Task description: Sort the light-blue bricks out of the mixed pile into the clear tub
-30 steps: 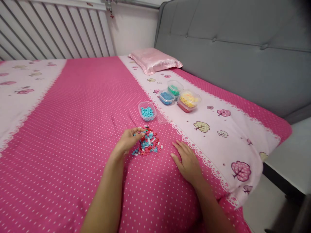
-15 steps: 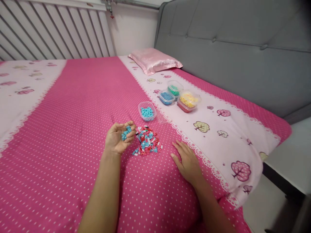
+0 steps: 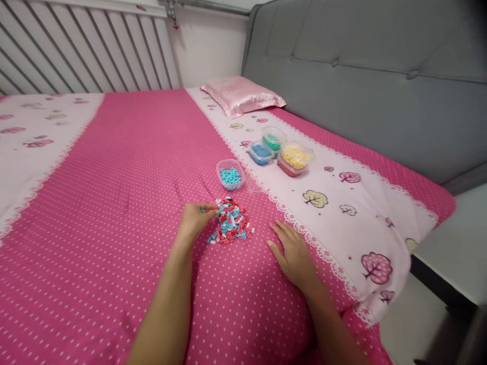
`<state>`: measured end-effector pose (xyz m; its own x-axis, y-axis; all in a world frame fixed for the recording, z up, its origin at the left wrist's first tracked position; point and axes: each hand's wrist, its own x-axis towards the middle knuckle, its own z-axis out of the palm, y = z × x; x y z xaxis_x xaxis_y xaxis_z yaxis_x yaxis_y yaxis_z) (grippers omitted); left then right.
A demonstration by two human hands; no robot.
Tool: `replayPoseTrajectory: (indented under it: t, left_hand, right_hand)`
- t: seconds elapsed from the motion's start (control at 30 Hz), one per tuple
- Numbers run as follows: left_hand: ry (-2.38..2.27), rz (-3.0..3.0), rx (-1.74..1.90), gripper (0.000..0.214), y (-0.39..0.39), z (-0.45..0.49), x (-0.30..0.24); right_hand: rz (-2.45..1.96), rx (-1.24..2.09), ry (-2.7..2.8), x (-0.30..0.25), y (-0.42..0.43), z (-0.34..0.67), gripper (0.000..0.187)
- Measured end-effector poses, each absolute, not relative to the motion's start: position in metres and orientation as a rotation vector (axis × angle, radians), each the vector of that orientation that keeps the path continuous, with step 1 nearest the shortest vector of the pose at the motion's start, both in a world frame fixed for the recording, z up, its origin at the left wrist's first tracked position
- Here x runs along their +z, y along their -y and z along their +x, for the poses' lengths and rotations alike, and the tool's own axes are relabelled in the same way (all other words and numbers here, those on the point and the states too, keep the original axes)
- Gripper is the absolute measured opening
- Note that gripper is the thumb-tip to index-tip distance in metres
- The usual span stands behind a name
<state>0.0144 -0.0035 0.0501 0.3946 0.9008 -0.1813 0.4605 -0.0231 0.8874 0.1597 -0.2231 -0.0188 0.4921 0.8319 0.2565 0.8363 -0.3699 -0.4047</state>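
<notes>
My left hand (image 3: 196, 219) is turned palm down at the left edge of a mixed pile of small plastic pieces (image 3: 233, 223) in red, pink, white and light blue. Its fingers are curled, and a bit of light blue shows between them; the palm is hidden. The fingertips reach the pile's upper left side. To the right of the pile, my right hand (image 3: 292, 253) lies on the pink bedspread with its fingers apart and nothing in them. Just behind the pile stands an uncovered clear tub (image 3: 218, 175) with light blue pieces (image 3: 230, 176) inside.
A clear lid (image 3: 255, 185) lies beside the tub. Farther right are tubs of blue pieces (image 3: 261, 153), green pieces (image 3: 272, 142) and yellow pieces (image 3: 294, 156); the yellow one sits above red. A pink pillow (image 3: 243, 95) rests near the grey headboard (image 3: 361, 86).
My left hand has rolled from palm up, with light blue pieces showing in it, to palm down, and its fingers have come to the pile. My right hand has stayed in place.
</notes>
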Motion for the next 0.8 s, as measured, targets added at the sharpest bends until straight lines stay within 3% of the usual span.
replayPoseTrajectory:
  t: [0.4,0.53,0.8]
  left_hand:
    - [-1.277,1.868,0.454,0.008,0.001,0.019,0.033]
    - [-1.268,1.786,0.477,0.004,0.001,0.019,0.036]
    - [-1.039,1.369,0.529,0.018,0.007,0.015,0.055]
  right_hand:
    - [-2.266,0.013,1.364,-0.016,0.223,0.159,0.047]
    - [-2.263,0.023,1.373,-0.017,0.223,0.159,0.048]
    - [-2.258,0.014,1.378,-0.019,0.223,0.160,0.049]
